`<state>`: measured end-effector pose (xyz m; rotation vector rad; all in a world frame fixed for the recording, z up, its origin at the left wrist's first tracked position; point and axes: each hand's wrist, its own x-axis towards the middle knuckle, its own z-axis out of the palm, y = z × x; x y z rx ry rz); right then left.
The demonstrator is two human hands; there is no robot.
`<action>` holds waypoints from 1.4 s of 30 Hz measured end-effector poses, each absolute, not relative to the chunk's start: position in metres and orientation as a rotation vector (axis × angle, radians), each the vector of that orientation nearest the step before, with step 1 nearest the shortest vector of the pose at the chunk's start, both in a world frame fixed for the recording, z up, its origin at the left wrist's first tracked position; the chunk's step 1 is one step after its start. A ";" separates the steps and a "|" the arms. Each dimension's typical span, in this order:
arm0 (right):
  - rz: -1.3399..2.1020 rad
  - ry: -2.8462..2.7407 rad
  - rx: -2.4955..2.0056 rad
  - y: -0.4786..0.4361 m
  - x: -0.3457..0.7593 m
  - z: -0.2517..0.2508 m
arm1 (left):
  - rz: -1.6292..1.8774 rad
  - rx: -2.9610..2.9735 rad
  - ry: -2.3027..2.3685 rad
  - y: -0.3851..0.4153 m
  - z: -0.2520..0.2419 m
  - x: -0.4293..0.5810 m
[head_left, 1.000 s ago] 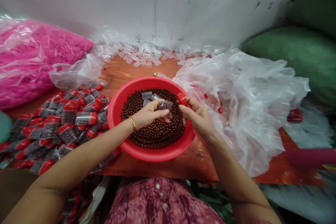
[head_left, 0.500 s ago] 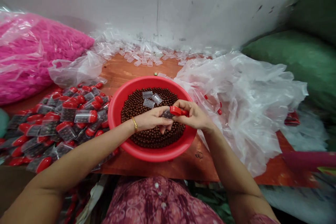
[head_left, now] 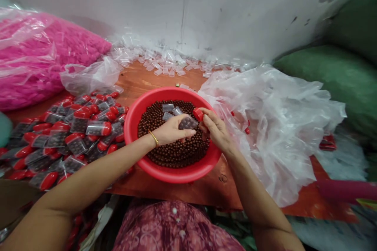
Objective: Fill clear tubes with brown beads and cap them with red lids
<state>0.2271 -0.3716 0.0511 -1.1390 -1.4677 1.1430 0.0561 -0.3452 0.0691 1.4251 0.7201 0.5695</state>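
From the head camera, both hands meet over the red basin (head_left: 173, 172), which sits on the wooden table (head_left: 138, 80) and is filled with small brown balls (head_left: 176, 153). The left hand (head_left: 171, 131) is curled closed around a small clear container (head_left: 187, 123) that looks filled with the brown balls; thumb and fingers pinch it from the left, so its long axis runs roughly left to right, with its free end pointing toward the other hand. The right hand (head_left: 216, 129) is also closed, its fingertips pinching a red cap (head_left: 198, 114) that sits just to the right of and slightly above the container's free end, touching it or very nearly so; I cannot tell whether the cap is seated. A few empty clear containers (head_left: 168, 107) lie on the balls just behind the hands. To the left a heap of capped, filled containers (head_left: 76, 129) covers the table; to the right lies crumpled clear plastic sheeting (head_left: 277, 125), and a pink bag (head_left: 35, 62) rests at the far left.
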 end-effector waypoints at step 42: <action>1.144 -1.379 -1.118 -0.372 0.197 0.033 | 0.197 2.352 0.910 -0.358 0.070 0.066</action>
